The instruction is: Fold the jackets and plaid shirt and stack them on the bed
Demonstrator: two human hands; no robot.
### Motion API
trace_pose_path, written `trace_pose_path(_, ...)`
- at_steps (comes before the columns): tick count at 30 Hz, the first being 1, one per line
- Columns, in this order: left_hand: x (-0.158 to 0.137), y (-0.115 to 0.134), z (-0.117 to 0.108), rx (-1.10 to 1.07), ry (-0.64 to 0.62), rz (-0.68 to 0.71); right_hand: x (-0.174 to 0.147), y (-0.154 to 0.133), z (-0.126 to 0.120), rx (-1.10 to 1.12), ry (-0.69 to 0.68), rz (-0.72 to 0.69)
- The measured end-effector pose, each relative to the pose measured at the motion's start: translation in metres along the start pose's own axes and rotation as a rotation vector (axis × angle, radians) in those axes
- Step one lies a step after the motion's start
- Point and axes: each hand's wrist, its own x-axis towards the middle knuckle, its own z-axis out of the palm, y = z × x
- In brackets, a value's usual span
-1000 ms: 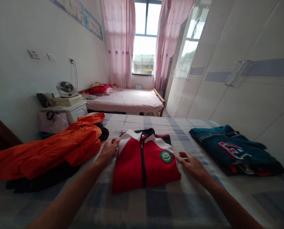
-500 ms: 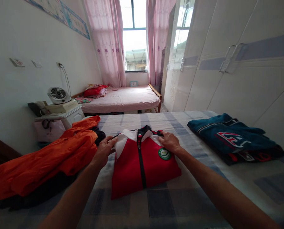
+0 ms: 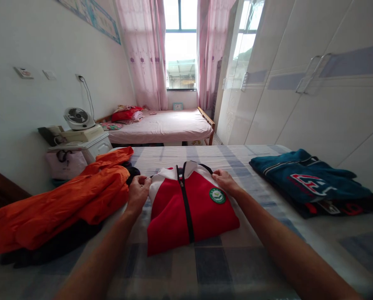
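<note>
A red and white jacket (image 3: pixel 170 208) with a black front zip and a round green badge lies folded on the checked bed (image 3: pixel 213 264), its collar pointing away from me. My left hand (image 3: pixel 139 192) pinches the jacket at its left shoulder. On the opposite shoulder, my right hand (image 3: pixel 224 181) grips the white cloth near the black trim. Both hands have their fingers closed on the fabric. The underside of the jacket and the fingertips beneath it are hidden.
An orange jacket (image 3: pixel 64 208) over dark cloth lies to the left. Folded blue clothing (image 3: pixel 299 171) rests on black garments at the right. Beyond stand a pink-sheeted bed (image 3: pixel 170 125), a cabinet with a fan (image 3: pixel 79 118), and a white wardrobe (image 3: pixel 299 112).
The jacket's collar and shoulders have shifted under my hands, and the collar looks straighter, with its dark lining less visible. Both hands keep their hold. The camera view has shifted slightly.
</note>
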Motion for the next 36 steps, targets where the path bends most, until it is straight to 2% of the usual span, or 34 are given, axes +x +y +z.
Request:
trace_pose_path(3,-0.005,0.002,-0.012,0.042,-0.025,-0.045,-0.004,-0.002,-0.003,-0.074,0.086,-0.03)
trace_pose_path(6,-0.018,0.013,-0.023,0.08,-0.184,-0.085,-0.015,-0.01,-0.003,-0.101,0.155,-0.115)
trace_pose_path(9,-0.028,0.021,-0.024,0.14,-0.317,-0.016,-0.03,-0.013,0.006,-0.13,0.224,-0.275)
trace_pose_path(12,-0.025,0.018,-0.019,0.172,-0.217,0.151,-0.043,-0.01,0.019,-0.159,0.15,-0.378)
trace_pose_path(15,-0.015,0.006,-0.014,0.266,-0.097,0.283,-0.047,-0.006,0.028,-0.143,0.027,-0.342)
trace_pose_path(17,-0.01,0.0,-0.013,0.337,-0.048,0.337,-0.046,-0.004,0.026,-0.066,0.017,-0.287)
trace_pose_path(19,-0.011,-0.001,-0.014,0.378,-0.02,0.397,-0.042,-0.004,0.018,0.067,0.025,-0.152)
trace_pose_path(21,-0.018,0.003,-0.014,0.413,-0.054,0.518,-0.038,-0.004,0.006,0.186,-0.001,0.005)
trace_pose_path(23,-0.026,0.006,-0.015,0.506,-0.198,0.712,-0.037,-0.002,-0.007,0.261,-0.086,0.097)
trace_pose_path(26,-0.034,-0.003,-0.013,0.774,-0.439,0.937,-0.039,0.001,-0.021,0.359,-0.239,0.132)
trace_pose_path(29,-0.03,-0.025,-0.011,0.957,-0.5,0.958,-0.043,-0.001,-0.024,0.676,-0.483,0.177)
trace_pose_path(32,-0.025,-0.04,-0.01,0.967,-0.473,0.972,-0.042,-0.009,-0.018,1.018,-0.722,0.327)
trace_pose_path(36,-0.022,-0.041,-0.01,0.88,-0.441,0.949,-0.03,-0.02,-0.006,1.056,-0.793,0.552)
